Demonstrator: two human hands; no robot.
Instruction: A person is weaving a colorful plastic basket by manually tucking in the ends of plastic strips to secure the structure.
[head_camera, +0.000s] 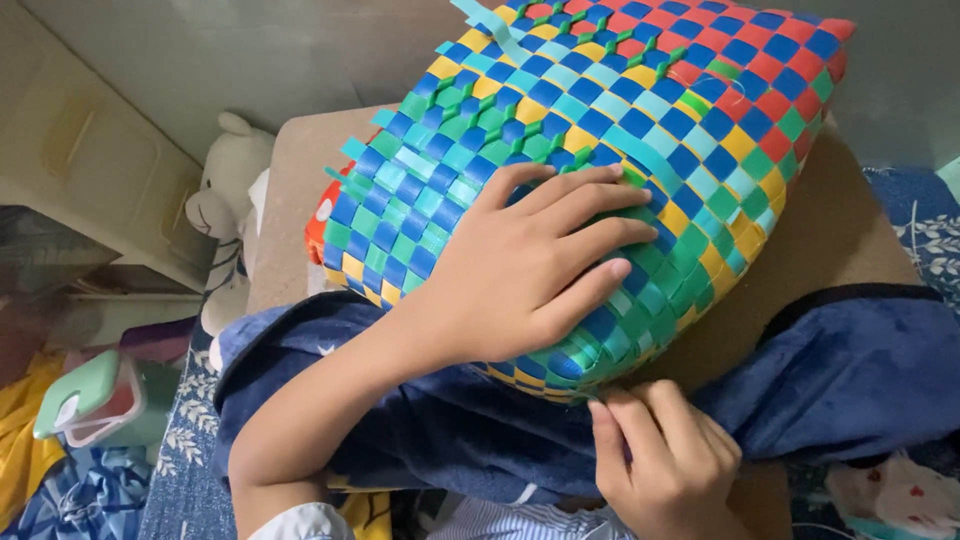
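My right hand (665, 465) pinches the woven basket's (600, 150) near bottom edge, fingers bunched tight. My left hand (520, 270) lies flat and spread on its chequered blue, green, yellow and red side. The basket lies tipped over my dark blue blanket (850, 370) and the brown board (300, 170). Bare board shows at its far-left corner, beside a white plush toy (232, 190).

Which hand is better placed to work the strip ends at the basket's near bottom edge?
Probably the right hand: its fingertips already pinch at the near lower edge of the woven basket. The left hand lies flat across the basket's side, bracing it against the blue blanket.
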